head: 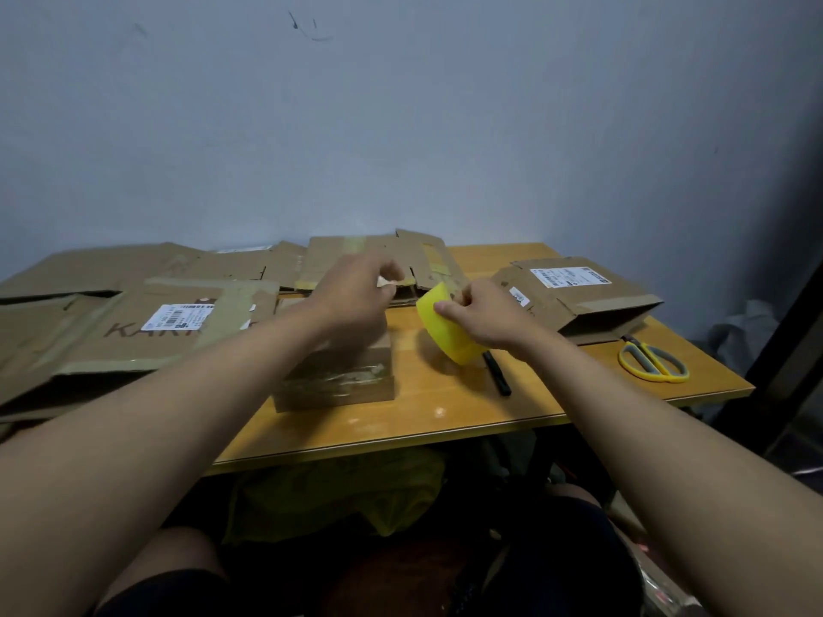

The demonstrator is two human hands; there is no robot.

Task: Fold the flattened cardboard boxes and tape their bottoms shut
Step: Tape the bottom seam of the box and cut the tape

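A small folded cardboard box stands on the wooden table in front of me, old clear tape on its near side. My right hand grips a yellow tape roll held above the table just right of the box. My left hand hovers over the box's far edge, its fingers pinching what looks like the tape's free end. Flattened cardboard boxes lie across the left and back of the table.
Another partly folded box with a white label sits at the right. Yellow-handled scissors lie near the table's right edge. A black pen lies under the tape roll. A yellow bag sits below the table. A wall stands close behind.
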